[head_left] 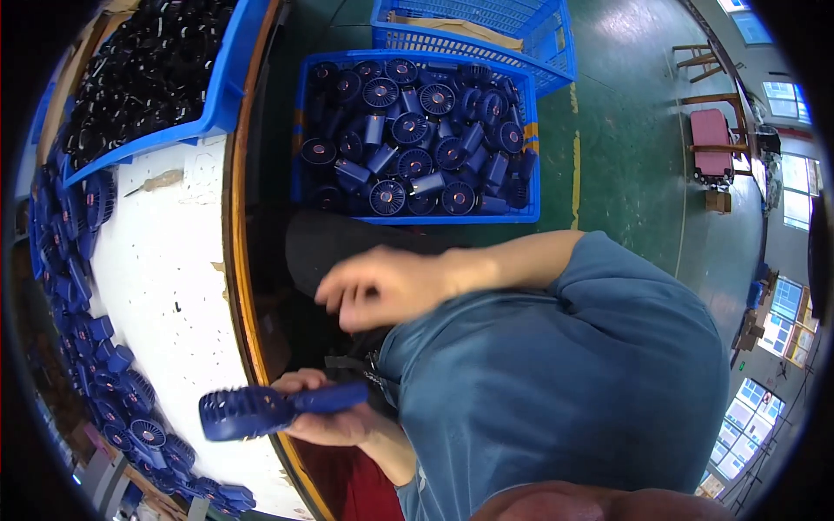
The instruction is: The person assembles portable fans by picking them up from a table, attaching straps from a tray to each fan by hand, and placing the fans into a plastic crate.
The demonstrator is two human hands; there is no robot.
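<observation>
My left hand, low in the head view, is closed around the handle of a dark blue handheld fan. The fan's round, slatted head juts over the edge of the white worktable. Its far side is hidden. Higher up, my right hand is blurred, its fingers loosely curled and apart, with nothing visible in them. It hovers over a dark surface, between the fan in my left hand and a blue crate heaped with similar fans.
More blue fans lie along the table's far left side. A blue bin of glossy black parts stands on the table. Behind the fan crate is a blue basket. A pink suitcase and wooden stools stand on the green floor at right.
</observation>
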